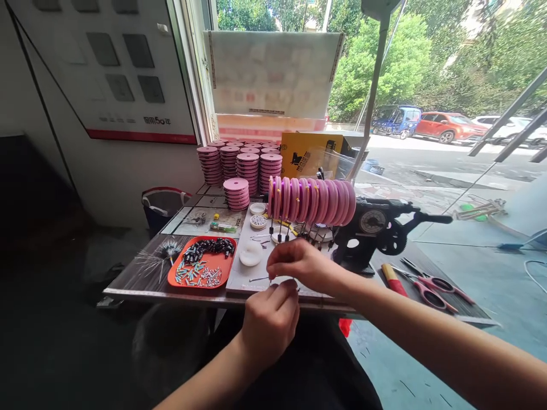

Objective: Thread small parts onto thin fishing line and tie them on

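Note:
Close together over the front edge of a white board (239, 279), both my hands are pinched. My left hand (271, 319) is lower, fingers curled, with its fingertips just below those of my right hand (297, 263). What they grip is too small to make out. Behind them, a row of pink spools (329, 202) sits on a black hand-cranked winder (376, 222), with dark weights (280, 237) hanging from it. Beside my right hand lies a white round dish (250, 254). A dish of small beads (258, 221) stands farther back.
An orange-red tray (171, 278) holds black parts, blue tubes and small silver pieces. Stacked pink spools (236, 193) and a yellow box (294, 151) stand behind. Scissors (431, 290) and a red-and-yellow handle (394, 279) lie right. Wire-like strands (156, 259) stick out left.

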Demonstrator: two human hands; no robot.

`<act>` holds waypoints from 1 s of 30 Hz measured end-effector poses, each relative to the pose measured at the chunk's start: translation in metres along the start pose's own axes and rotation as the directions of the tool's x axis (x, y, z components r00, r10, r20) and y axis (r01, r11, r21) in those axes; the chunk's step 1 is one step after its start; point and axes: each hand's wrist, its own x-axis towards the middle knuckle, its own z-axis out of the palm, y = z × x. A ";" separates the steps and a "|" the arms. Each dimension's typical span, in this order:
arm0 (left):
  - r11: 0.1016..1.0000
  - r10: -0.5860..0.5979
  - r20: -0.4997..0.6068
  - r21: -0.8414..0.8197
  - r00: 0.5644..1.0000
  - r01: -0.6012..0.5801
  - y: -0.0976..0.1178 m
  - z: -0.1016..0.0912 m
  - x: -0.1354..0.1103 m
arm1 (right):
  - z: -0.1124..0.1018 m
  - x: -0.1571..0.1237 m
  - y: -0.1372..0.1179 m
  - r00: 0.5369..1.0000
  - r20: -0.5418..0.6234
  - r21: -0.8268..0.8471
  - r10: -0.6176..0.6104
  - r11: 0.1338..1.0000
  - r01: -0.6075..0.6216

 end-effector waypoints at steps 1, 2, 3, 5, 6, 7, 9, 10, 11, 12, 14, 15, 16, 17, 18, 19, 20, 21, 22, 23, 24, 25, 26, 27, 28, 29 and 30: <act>0.985 -0.111 0.051 -0.127 0.993 0.117 0.001 -0.002 0.003 | 0.000 -0.007 0.001 1.000 -0.019 -0.032 -0.003 0.999 0.002; 0.906 -0.280 0.139 -0.290 0.950 0.309 0.001 -0.003 0.007 | 0.000 -0.016 0.001 0.998 -0.059 -0.107 -0.038 0.994 0.031; 0.727 -0.451 0.270 -0.442 0.851 0.526 0.001 -0.005 0.010 | 0.000 -0.028 0.003 0.989 -0.095 -0.225 -0.112 0.970 0.089; 0.209 -0.597 0.577 -0.558 0.557 0.803 0.001 -0.006 0.017 | 0.001 -0.052 0.007 0.918 -0.047 -0.588 -0.394 0.754 0.293; 0.027 -0.576 0.680 -0.540 0.454 0.841 0.000 -0.006 0.019 | 0.003 -0.062 0.010 0.856 0.051 -0.729 -0.515 0.567 0.384; -0.087 -0.540 0.745 -0.513 0.392 0.854 -0.001 -0.006 0.021 | 0.005 -0.069 0.014 0.792 0.156 -0.811 -0.591 0.380 0.444; -0.131 -0.503 0.781 -0.493 0.371 0.860 -0.003 -0.006 0.023 | 0.012 -0.078 0.021 0.722 0.278 -0.860 -0.633 0.171 0.481; -0.138 -0.496 0.788 -0.488 0.366 0.862 -0.003 -0.006 0.023 | 0.016 -0.079 0.023 0.711 0.299 -0.865 -0.637 0.134 0.484; -0.137 -0.495 0.788 -0.487 0.366 0.863 -0.003 -0.006 0.023 | 0.020 -0.080 0.024 0.708 0.313 -0.860 -0.633 0.127 0.495; -0.124 -0.503 0.780 -0.492 0.373 0.861 -0.003 -0.005 0.022 | 0.023 -0.079 0.023 0.718 0.327 -0.844 -0.614 0.151 0.515; -0.086 -0.538 0.745 -0.514 0.394 0.854 -0.002 -0.004 0.018 | 0.026 -0.077 0.018 0.766 0.322 -0.774 -0.557 0.311 0.551; -0.032 -0.571 0.701 -0.538 0.426 0.842 -0.001 -0.002 0.015 | 0.025 -0.075 0.014 0.806 0.281 -0.712 -0.520 0.450 0.539; 0.085 -0.613 0.617 -0.569 0.493 0.818 -0.001 -0.001 0.011 | 0.023 -0.071 0.009 0.857 0.213 -0.624 -0.469 0.610 0.489; 0.269 -0.640 0.487 -0.582 0.594 0.768 -0.001 0.001 0.008 | 0.020 -0.066 0.005 0.907 0.124 -0.505 -0.401 0.762 0.406; 0.498 -0.619 0.327 -0.540 0.714 0.679 -0.002 0.003 0.004 | 0.016 -0.058 0.001 0.947 0.036 -0.360 -0.319 0.880 0.310; 0.723 -0.528 0.166 -0.427 0.833 0.543 -0.002 0.005 0.000 | 0.012 -0.049 -0.002 0.973 -0.032 -0.213 -0.230 0.952 0.218; 0.886 -0.385 0.039 -0.262 0.922 0.382 -0.003 0.006 -0.003 | 0.009 -0.038 -0.004 0.986 -0.069 -0.090 -0.151 0.985 0.145; 0.968 -0.236 -0.028 -0.094 0.971 0.233 -0.004 0.006 -0.005 | 0.007 -0.027 -0.004 0.993 -0.074 -0.006 -0.096 0.995 0.096; 0.992 -0.124 -0.049 0.031 0.991 0.125 -0.005 0.006 -0.006 | 0.005 -0.016 -0.004 0.996 -0.063 0.041 -0.068 0.997 0.071; 0.993 -0.040 -0.049 0.111 0.998 0.045 -0.005 0.005 -0.006 | 0.004 -0.007 -0.003 0.997 -0.040 0.056 -0.059 0.997 0.061; 0.990 0.014 -0.039 0.143 0.999 -0.009 -0.004 0.003 -0.005 | 0.004 -0.001 -0.001 0.998 -0.015 0.046 -0.058 0.997 0.059; 0.992 0.034 -0.019 0.123 0.999 -0.031 -0.004 0.001 -0.003 | 0.004 0.002 0.000 0.998 0.002 0.026 -0.063 0.998 0.063; 0.999 0.011 0.003 0.052 1.000 -0.011 -0.003 -0.001 -0.001 | 0.004 0.002 0.001 0.998 0.006 0.007 -0.066 0.998 0.066; 0.996 -0.063 0.036 -0.069 0.997 0.065 -0.002 -0.004 0.003 | 0.004 -0.003 0.002 0.998 -0.004 -0.007 -0.062 0.998 0.062; 0.944 -0.206 0.101 -0.240 0.973 0.224 -0.001 -0.005 0.006 | 0.003 -0.010 0.002 0.997 -0.034 -0.046 -0.071 0.997 0.070; 0.803 -0.373 0.214 -0.413 0.903 0.429 0.000 -0.006 0.009 | 0.002 -0.020 0.003 0.990 -0.078 -0.129 -0.119 0.986 0.108; 0.580 -0.502 0.361 -0.533 0.786 0.615 -0.001 -0.007 0.013 | 0.001 -0.031 0.004 0.972 -0.106 -0.264 -0.209 0.948 0.175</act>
